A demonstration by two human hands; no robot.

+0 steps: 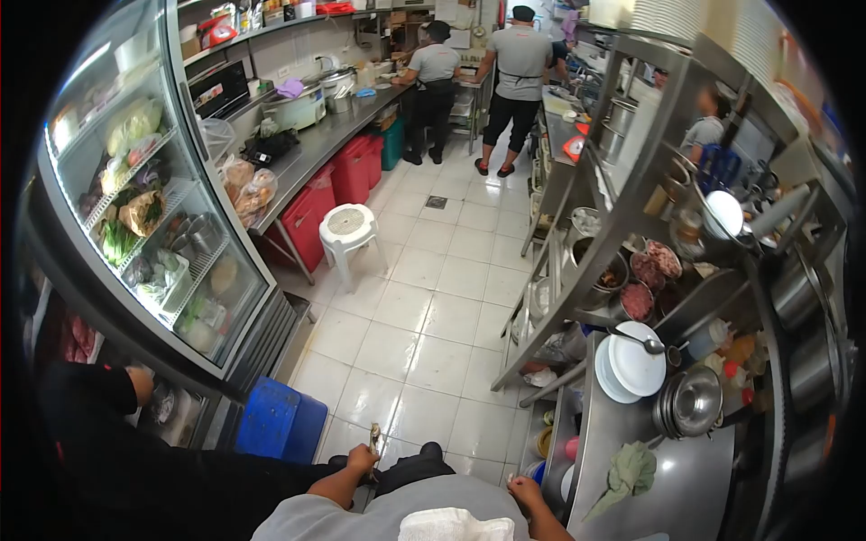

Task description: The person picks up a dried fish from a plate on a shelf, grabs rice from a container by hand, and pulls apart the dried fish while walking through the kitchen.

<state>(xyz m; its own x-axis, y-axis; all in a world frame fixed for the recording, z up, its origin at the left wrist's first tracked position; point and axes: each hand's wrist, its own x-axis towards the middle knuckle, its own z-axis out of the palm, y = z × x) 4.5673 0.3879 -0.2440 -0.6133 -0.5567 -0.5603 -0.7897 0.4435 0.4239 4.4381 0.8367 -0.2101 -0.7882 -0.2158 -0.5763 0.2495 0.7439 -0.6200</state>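
At the bottom of the head view, my left hand (363,458) is closed around a slim, brownish, shiny utensil (374,436), perhaps tongs. It sticks up past my fingers over the tiled floor, near a blue crate (281,420). My right hand (523,491) hangs at my other side with curled fingers. I cannot make out whether it holds anything. Close to it is a steel counter (686,487) bearing a crumpled green cloth (624,475), white plates (635,361) with a spoon on top, and stacked steel bowls (696,402).
A glass-door fridge (244,311) with vegetables stands left, beside a black-clothed person (180,487). A white stool (348,230) is on the aisle floor (424,311). Two co-workers, one (435,68) by the left counter and another (519,63), stand far ahead. Steel shelving (577,298) lines the right.
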